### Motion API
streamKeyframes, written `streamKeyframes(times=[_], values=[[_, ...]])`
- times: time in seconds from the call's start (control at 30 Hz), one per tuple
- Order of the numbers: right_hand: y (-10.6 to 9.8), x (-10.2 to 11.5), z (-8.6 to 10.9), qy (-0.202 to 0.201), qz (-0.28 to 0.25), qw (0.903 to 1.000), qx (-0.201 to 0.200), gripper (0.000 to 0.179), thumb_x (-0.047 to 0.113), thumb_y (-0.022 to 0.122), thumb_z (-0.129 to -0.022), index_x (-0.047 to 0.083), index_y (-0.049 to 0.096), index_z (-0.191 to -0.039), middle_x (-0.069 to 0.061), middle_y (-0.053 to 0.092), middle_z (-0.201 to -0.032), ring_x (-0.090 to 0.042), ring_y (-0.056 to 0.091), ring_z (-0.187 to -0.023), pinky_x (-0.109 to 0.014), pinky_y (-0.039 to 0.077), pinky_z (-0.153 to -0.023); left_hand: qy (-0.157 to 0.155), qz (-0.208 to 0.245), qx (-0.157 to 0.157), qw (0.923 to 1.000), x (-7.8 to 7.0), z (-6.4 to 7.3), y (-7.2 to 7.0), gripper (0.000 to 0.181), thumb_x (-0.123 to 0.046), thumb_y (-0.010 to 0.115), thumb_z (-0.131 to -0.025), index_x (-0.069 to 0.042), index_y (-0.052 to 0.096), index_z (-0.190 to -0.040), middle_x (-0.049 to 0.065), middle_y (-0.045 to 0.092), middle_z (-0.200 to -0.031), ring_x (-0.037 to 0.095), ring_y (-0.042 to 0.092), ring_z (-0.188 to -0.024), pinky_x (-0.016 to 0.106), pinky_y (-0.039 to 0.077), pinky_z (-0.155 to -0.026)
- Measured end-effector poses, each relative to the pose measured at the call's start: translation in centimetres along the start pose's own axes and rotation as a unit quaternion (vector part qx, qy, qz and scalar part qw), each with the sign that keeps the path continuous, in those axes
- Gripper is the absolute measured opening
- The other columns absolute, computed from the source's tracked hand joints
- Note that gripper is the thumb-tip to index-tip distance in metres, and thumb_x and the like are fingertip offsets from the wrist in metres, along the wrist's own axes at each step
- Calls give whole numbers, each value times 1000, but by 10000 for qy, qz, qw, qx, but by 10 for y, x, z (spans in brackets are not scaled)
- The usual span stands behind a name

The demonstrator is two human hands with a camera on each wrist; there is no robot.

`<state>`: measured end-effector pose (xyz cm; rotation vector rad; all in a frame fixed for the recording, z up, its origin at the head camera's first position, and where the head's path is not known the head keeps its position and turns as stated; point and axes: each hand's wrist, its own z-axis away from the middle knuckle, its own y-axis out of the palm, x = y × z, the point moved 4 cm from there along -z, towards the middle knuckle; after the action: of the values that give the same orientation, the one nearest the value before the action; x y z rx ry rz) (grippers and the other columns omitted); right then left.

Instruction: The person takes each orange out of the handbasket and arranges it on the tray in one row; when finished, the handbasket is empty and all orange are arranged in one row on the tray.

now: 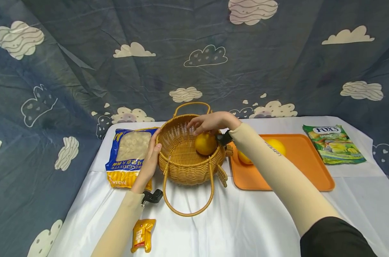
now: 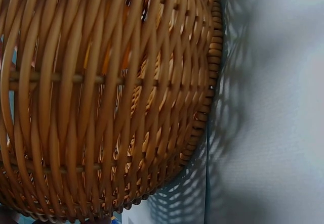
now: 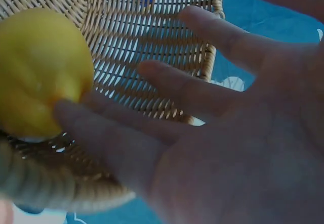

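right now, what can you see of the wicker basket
The open basket is golden-brown and rounded, woven from what looks like wicker. It stands upright on the white cloth, between the pasta bag and the orange tray. Its far hoop handle stands up; the near one is folded down. Small pieces jut from its right side. The left hand touches its left side; a yellow fruit is inside, at right.

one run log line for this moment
left hand: against wicker basket | right hand: at yellow fruit inside basket | orange tray: more yellow fruit
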<state>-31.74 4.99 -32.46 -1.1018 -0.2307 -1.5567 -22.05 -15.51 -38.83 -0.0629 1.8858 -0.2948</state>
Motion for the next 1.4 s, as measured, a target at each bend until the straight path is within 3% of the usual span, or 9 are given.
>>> streamKeyframes(times=[0.17, 0.4, 0.53, 0.83, 1.03, 1.27, 1.4], values=[[2, 2, -4, 124, -157, 9998, 46, 46, 16, 50, -98, 14, 37, -143, -18, 19, -153, -38, 29, -132, -51, 40, -95, 21, -27, 1, 10000, 0, -1, 0, 53, -9, 27, -100, 1, 16, -151, 18, 16, -155, 29, 14, -142, 44, 12, -113], [7, 2, -13, -326, -226, 9991, 132, 45, 10, 52, -97, 7, 40, -141, -22, 17, -153, -33, 17, -140, -51, 25, -108, 12, -21, 1, 10000, 1, 0, 0, 53, -7, 26, -100, 1, 16, -151, 19, 16, -155, 29, 15, -141, 44, 12, -113], [5, 0, -16, -409, -483, 9980, -36, 46, 8, 50, -97, 7, 40, -141, -22, 18, -153, -34, 22, -138, -54, 30, -105, 36, -8, 1, 10000, 1, 0, 0, 53, -8, 27, -100, 1, 16, -151, 19, 17, -155, 29, 14, -142, 44, 12, -113], [5, -3, -17, -599, -928, 9939, -36, 45, 4, 45, -98, -1, 35, -142, -24, 17, -152, -35, 31, -132, -46, 38, -100, -4, -9, 13, 10000, 2, -1, -1, 53, -11, 27, -101, -1, 15, -152, 17, 16, -156, 27, 14, -142, 44, 12, -113], [4, -5, -16, -461, -777, 9958, 123, 47, 7, 44, -99, 1, 33, -144, -24, 18, -152, -36, 31, -134, -48, 39, -98, 23, 19, -11, 10000, 4, 0, 0, 53, -9, 27, -100, -1, 16, -151, 17, 17, -155, 29, 15, -141, 44, 13, -113], [2, -3, -8, -50, -678, 9975, -193, 42, 10, 45, -99, 5, 40, -141, -18, 23, -151, -31, 26, -135, -48, 38, -96, 43, 7, 0, 10000, 5, -1, 0, 55, -13, 28, -99, -2, 16, -152, 16, 17, -156, 28, 14, -142, 47, 12, -112], [4, -4, -11, 107, -572, 9982, -111, 43, 7, 43, -99, 4, 40, -141, -17, 23, -151, -30, 27, -132, -44, 36, -98, 50, -26, -34, 10000, 4, -1, -1, 55, -14, 28, -99, -2, 16, -152, 16, 17, -156, 28, 14, -142, 48, 11, -112]])
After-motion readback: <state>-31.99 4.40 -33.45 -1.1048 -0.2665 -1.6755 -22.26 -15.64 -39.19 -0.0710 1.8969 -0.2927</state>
